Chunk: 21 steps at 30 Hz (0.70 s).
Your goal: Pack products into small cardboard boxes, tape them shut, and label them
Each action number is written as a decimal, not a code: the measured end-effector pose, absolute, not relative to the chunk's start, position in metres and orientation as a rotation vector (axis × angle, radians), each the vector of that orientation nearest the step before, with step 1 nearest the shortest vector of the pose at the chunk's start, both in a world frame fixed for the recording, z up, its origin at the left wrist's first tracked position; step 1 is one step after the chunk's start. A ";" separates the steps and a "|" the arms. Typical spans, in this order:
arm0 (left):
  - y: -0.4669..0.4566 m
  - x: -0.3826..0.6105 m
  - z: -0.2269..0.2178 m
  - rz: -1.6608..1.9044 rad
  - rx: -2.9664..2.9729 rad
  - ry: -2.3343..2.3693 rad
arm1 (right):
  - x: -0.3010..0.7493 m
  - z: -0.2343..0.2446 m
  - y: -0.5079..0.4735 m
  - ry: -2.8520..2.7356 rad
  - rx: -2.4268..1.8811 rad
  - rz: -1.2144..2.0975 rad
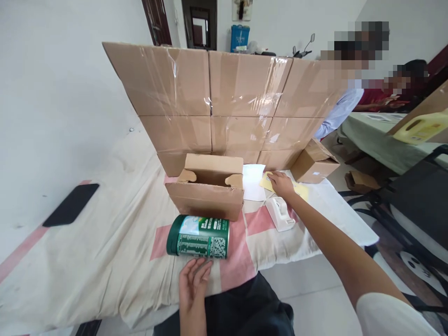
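Cream-and-pink cloth [115, 242] lies rumpled over the surface before us, running up to a pale wall on the left. Nearest, our left hand [194, 285] rests with its fingers loosely curled and nothing in its grasp; its fingertips are right at the lower side of a green printed canister [200, 237], and we cannot tell whether they touch. That canister lies on its side just beyond the left hand, its dark lid turned left. On the near side of our right hand [283, 185] sits a white tape dispenser [280, 214]. We hold this right hand palm down, fingers stretched out over yellow paper [301, 190]; whether they pinch it or merely press on it, we cannot tell. The step in hand seems to be reaching for that paper, and the next move, we judge, calls for a fingertip hold on its thin edge, wrist kept off the dispenser. Left of the right hand are a white sheet [254, 183] and an open cardboard box [206, 201]; to its right stands a smaller carton [315, 164]. Behind all these rises a taped cardboard partition [241, 88].
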<state>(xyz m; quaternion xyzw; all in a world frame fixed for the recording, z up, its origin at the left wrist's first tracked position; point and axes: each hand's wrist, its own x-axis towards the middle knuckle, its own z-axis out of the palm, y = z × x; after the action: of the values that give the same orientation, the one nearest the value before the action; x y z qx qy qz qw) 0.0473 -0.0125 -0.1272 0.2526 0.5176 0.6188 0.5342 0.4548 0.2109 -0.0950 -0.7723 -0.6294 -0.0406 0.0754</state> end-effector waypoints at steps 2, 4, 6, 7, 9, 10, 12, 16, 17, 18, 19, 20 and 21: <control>-0.009 0.045 -0.129 1.468 0.550 1.202 | 0.451 -0.093 0.214 -1.848 -2.343 -0.154; -0.006 0.043 -0.129 1.465 0.515 1.174 | 0.447 -0.091 0.219 -1.793 -2.373 -0.190; -0.006 0.041 -0.128 1.470 0.503 1.157 | 0.442 -0.089 0.224 -1.729 -2.394 -0.234; -0.006 0.041 -0.128 1.475 0.503 1.153 | 0.440 -0.088 0.226 -1.696 -2.400 -0.258; -0.007 0.040 -0.127 1.481 0.510 1.153 | 0.438 -0.086 0.228 -1.650 -2.398 -0.296; -0.007 0.040 -0.126 1.482 0.511 1.158 | 0.438 -0.085 0.229 -1.646 -2.388 -0.299; -0.008 0.040 -0.125 1.483 0.508 1.169 | 0.440 -0.083 0.227 -1.688 -2.353 -0.264; -0.010 0.047 -0.119 1.486 0.496 1.208 | 0.445 -0.081 0.218 -1.817 -2.268 -0.124; -0.011 0.050 -0.117 1.493 0.503 1.216 | 0.446 -0.081 0.216 -1.830 -2.251 -0.096; -0.013 0.053 -0.115 1.502 0.520 1.226 | 0.447 -0.080 0.214 -1.838 -2.236 -0.070; -0.014 0.054 -0.113 1.518 0.551 1.247 | 0.447 -0.078 0.213 -1.841 -2.219 -0.042; -0.016 0.053 -0.110 1.556 0.612 1.277 | 0.448 -0.075 0.211 -1.843 -2.201 -0.008; -0.017 0.049 -0.108 1.624 0.718 1.304 | 0.448 -0.070 0.210 -1.843 -2.181 0.034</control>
<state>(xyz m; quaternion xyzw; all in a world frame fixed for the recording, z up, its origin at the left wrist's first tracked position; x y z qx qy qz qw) 0.0488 -0.0174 -0.1078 0.2908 0.5279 0.6574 0.4522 0.4484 0.2102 -0.0703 -0.7559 -0.6388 0.0117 0.1426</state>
